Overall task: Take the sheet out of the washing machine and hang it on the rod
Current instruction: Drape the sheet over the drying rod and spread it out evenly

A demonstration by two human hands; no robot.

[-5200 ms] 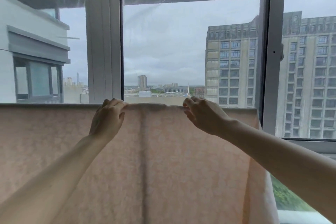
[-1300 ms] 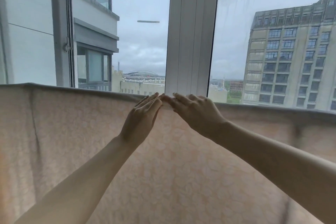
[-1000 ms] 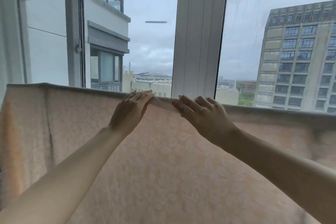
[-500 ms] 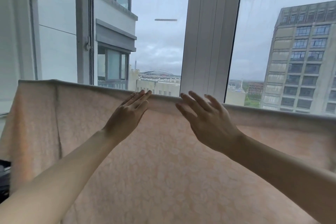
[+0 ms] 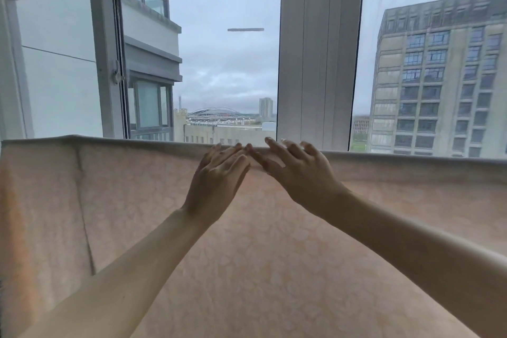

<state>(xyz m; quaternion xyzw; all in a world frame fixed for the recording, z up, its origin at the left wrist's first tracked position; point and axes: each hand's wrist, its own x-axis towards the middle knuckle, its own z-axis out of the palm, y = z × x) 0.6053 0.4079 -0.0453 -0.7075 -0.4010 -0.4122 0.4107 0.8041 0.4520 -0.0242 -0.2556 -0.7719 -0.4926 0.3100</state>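
While a pale peach sheet (image 5: 274,269) hangs draped over a horizontal rod, its folded top edge running the full width of the view, two bare hands meet at that edge near the middle. Far left of the hands, the sheet's side end turns a corner and drops in a vertical fold; above it stands a grey window frame (image 5: 105,63) w/ a small latch. Next right, still left of the hands, open sky & a neighbouring balcony show through the glass, w/ a domed stadium roof low in the distance. The left hand (image 5: 216,186) reaches up from bottom left, palm toward the fabric, fingers straight & close together, tips at the fold — flat, gripping nothing. Just beside it, fingertips nearly touching, the right hand (image 5: 299,173) comes in from bottom right, fingers spread & slightly blurred, laid over the top edge; it pinches nothing either. Directly behind the hands rises a wide white mullion (image 5: 315,49). Right of the hands, the sheet's edge carries on level to the frame's end, a tall grey apt block (image 5: 439,77) beyond the pane. The rod itself is hidden under the fabric.
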